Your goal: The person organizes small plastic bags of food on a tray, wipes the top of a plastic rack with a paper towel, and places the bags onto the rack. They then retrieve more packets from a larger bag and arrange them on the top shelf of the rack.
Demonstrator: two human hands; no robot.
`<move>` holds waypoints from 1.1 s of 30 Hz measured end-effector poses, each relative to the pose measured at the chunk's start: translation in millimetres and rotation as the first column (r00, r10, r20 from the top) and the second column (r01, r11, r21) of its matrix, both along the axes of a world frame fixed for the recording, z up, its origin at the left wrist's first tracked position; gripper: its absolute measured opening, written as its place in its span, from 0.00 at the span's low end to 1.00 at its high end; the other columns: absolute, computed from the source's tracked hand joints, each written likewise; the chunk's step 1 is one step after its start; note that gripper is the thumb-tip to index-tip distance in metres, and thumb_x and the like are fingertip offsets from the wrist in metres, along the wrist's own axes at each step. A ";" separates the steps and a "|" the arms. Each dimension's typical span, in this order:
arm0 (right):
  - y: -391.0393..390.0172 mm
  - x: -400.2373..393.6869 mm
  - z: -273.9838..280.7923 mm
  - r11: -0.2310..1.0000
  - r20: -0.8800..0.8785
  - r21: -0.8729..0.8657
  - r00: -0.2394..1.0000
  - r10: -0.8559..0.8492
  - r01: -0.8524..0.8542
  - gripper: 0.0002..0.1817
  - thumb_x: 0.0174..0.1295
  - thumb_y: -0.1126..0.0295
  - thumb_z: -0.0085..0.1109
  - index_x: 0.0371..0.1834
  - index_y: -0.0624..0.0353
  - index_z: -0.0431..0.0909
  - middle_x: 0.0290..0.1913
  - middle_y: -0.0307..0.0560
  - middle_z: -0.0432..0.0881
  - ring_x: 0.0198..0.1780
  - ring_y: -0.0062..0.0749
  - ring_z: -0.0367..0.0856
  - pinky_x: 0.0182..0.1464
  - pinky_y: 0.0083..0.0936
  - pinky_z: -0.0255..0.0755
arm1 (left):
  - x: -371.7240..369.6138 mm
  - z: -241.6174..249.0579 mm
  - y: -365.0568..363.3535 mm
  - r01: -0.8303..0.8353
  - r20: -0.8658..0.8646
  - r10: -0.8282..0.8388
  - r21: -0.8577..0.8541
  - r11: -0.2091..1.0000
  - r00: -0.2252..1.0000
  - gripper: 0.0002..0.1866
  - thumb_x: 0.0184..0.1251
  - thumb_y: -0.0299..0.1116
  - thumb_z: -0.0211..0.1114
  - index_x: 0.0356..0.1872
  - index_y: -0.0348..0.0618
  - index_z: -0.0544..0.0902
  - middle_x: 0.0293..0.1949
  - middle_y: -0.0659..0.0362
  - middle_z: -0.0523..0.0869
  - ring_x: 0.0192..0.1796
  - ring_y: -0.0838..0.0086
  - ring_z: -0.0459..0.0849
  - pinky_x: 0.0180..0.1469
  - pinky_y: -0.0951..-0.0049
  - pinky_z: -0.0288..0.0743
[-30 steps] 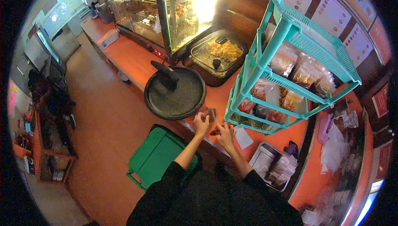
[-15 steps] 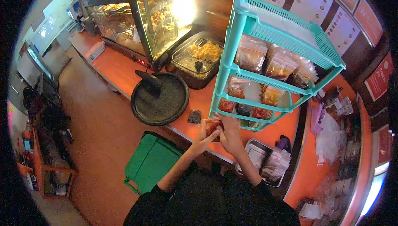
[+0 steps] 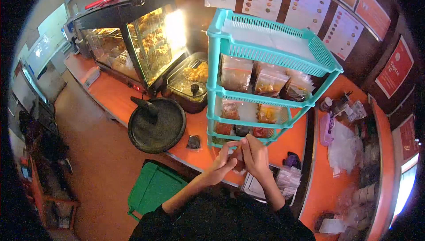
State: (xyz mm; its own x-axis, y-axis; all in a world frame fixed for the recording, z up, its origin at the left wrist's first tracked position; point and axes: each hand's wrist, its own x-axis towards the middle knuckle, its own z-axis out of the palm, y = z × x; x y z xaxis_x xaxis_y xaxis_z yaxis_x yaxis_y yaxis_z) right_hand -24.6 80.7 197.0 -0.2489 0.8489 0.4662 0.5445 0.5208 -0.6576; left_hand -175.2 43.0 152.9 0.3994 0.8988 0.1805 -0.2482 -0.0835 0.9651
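Just in front of the turquoise tiered rack (image 3: 248, 94), my left hand (image 3: 218, 166) and my right hand (image 3: 256, 158) meet around a small packet with dark red contents (image 3: 237, 159). Fingers of both hands are closed on it near its top and sides. On the orange counter, left of my hands, lies a small dark packet (image 3: 193, 142). The rack's shelves hold zip bags with brown, yellow and red contents (image 3: 236, 74). Beside my right wrist is a metal tray (image 3: 253, 187), with clear packets (image 3: 288, 179) at its right.
A black stone mortar (image 3: 157, 126) stands on the counter's left part, near a glass-lidded pan (image 3: 188, 84) and a lit glass food warmer (image 3: 133, 42). A green bin (image 3: 155, 185) is below the counter edge. Plastic bags (image 3: 343, 146) lie on the right counter.
The view has shifted, so the rack and mortar appear further left. My hands still hold the red packet, now turned and lifted slightly, with its contents lower.
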 end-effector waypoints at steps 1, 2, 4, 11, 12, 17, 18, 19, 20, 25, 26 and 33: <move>-1.2 1.1 6.7 1.000 -0.035 -0.007 0.999 -0.003 0.003 0.18 0.71 0.63 0.43 0.25 0.64 0.65 0.21 0.56 0.69 0.23 0.51 0.70 0.26 0.37 0.62 | 2.5 0.0 -2.9 0.029 0.037 -0.027 -0.042 0.999 0.999 0.28 0.75 0.46 0.46 0.68 0.40 0.54 0.57 0.55 0.70 0.55 0.73 0.74 0.53 0.72 0.72; -2.0 2.1 14.2 1.000 -0.071 -0.011 0.997 -0.006 0.005 0.19 0.71 0.63 0.43 0.24 0.64 0.65 0.21 0.55 0.68 0.22 0.49 0.70 0.25 0.36 0.61 | 4.5 1.0 -4.4 0.030 0.035 -0.029 -0.028 0.999 0.999 0.28 0.75 0.46 0.46 0.68 0.40 0.54 0.57 0.55 0.70 0.55 0.73 0.74 0.53 0.72 0.72; -0.6 4.9 30.9 0.999 -0.095 -0.039 0.995 -0.023 0.020 0.15 0.69 0.66 0.46 0.25 0.63 0.66 0.22 0.57 0.67 0.25 0.55 0.69 0.27 0.41 0.61 | 9.1 13.2 -4.9 0.013 0.193 0.003 -0.083 0.996 0.981 0.24 0.77 0.39 0.45 0.69 0.42 0.56 0.47 0.59 0.73 0.45 0.77 0.77 0.47 0.73 0.73; 14.3 13.9 125.7 0.874 0.101 0.482 0.995 0.016 -0.063 0.11 0.65 0.72 0.52 0.26 0.64 0.66 0.21 0.55 0.65 0.22 0.50 0.67 0.24 0.38 0.61 | 9.9 103.1 11.8 -0.408 0.118 0.391 0.335 0.850 0.913 0.14 0.70 0.24 0.52 0.53 0.31 0.72 0.51 0.50 0.79 0.48 0.71 0.82 0.47 0.75 0.79; 17.2 13.7 150.0 0.841 0.144 0.530 0.989 0.043 -0.113 0.11 0.65 0.72 0.52 0.26 0.64 0.67 0.21 0.54 0.65 0.21 0.50 0.67 0.23 0.37 0.61 | 6.0 118.7 20.0 -0.479 0.074 0.520 0.514 0.711 0.851 0.10 0.66 0.21 0.56 0.47 0.29 0.76 0.47 0.49 0.82 0.44 0.71 0.84 0.42 0.77 0.80; 41.4 -7.4 256.6 0.815 0.152 0.556 0.984 0.093 -0.163 0.12 0.66 0.69 0.53 0.28 0.64 0.67 0.21 0.53 0.67 0.21 0.51 0.71 0.24 0.36 0.64 | -8.5 205.0 52.7 -0.562 0.312 0.537 0.724 0.400 0.784 0.05 0.60 0.16 0.60 0.38 0.28 0.78 0.37 0.48 0.84 0.39 0.72 0.85 0.39 0.78 0.81; 50.5 -12.4 272.1 0.794 0.192 0.572 0.975 0.113 -0.205 0.12 0.66 0.68 0.54 0.28 0.63 0.67 0.21 0.54 0.68 0.22 0.52 0.71 0.24 0.36 0.64 | -10.2 215.4 58.7 -0.595 0.323 0.563 0.694 0.406 0.761 0.04 0.60 0.17 0.60 0.36 0.29 0.78 0.38 0.48 0.83 0.38 0.72 0.84 0.38 0.78 0.80; 64.1 -18.7 282.2 0.734 0.241 0.627 0.961 0.134 -0.260 0.11 0.66 0.68 0.54 0.29 0.63 0.67 0.21 0.54 0.69 0.23 0.54 0.72 0.24 0.37 0.64 | -12.1 223.3 63.0 -0.628 0.333 0.589 0.661 0.411 0.736 0.03 0.60 0.17 0.60 0.35 0.30 0.77 0.38 0.48 0.83 0.37 0.73 0.84 0.37 0.78 0.80; 77.8 -24.3 290.6 0.667 0.291 0.676 0.945 0.150 -0.315 0.11 0.65 0.68 0.55 0.30 0.62 0.68 0.21 0.54 0.69 0.24 0.55 0.72 0.24 0.38 0.64 | -15.8 229.2 66.2 -0.628 0.337 0.587 0.664 0.406 0.736 0.03 0.60 0.17 0.60 0.35 0.30 0.77 0.38 0.48 0.83 0.37 0.73 0.84 0.37 0.78 0.80; 168.4 -34.1 310.3 0.730 0.434 0.549 0.885 0.168 -0.407 0.13 0.69 0.61 0.48 0.33 0.61 0.69 0.23 0.57 0.73 0.29 0.58 0.74 0.29 0.45 0.67 | -54.3 241.8 79.4 -0.521 0.239 0.768 0.842 0.141 0.595 0.04 0.53 0.25 0.62 0.29 0.36 0.77 0.36 0.48 0.78 0.39 0.62 0.78 0.44 0.68 0.73; 190.5 -35.4 306.2 0.719 0.442 0.561 0.883 0.159 -0.410 0.13 0.69 0.61 0.46 0.33 0.61 0.69 0.23 0.58 0.74 0.30 0.58 0.75 0.30 0.46 0.68 | -58.9 247.8 79.9 -0.515 0.238 0.785 0.849 0.118 0.572 0.04 0.53 0.25 0.61 0.29 0.36 0.77 0.35 0.48 0.78 0.38 0.62 0.78 0.44 0.69 0.72; 260.4 -50.1 274.0 0.832 0.595 0.354 0.789 0.153 -0.428 0.14 0.72 0.62 0.42 0.32 0.59 0.68 0.23 0.49 0.77 0.29 0.48 0.79 0.32 0.40 0.71 | -80.2 295.9 131.3 -0.229 -0.060 0.626 0.900 0.371 0.777 0.04 0.60 0.24 0.57 0.30 0.35 0.77 0.31 0.51 0.79 0.37 0.63 0.79 0.43 0.69 0.71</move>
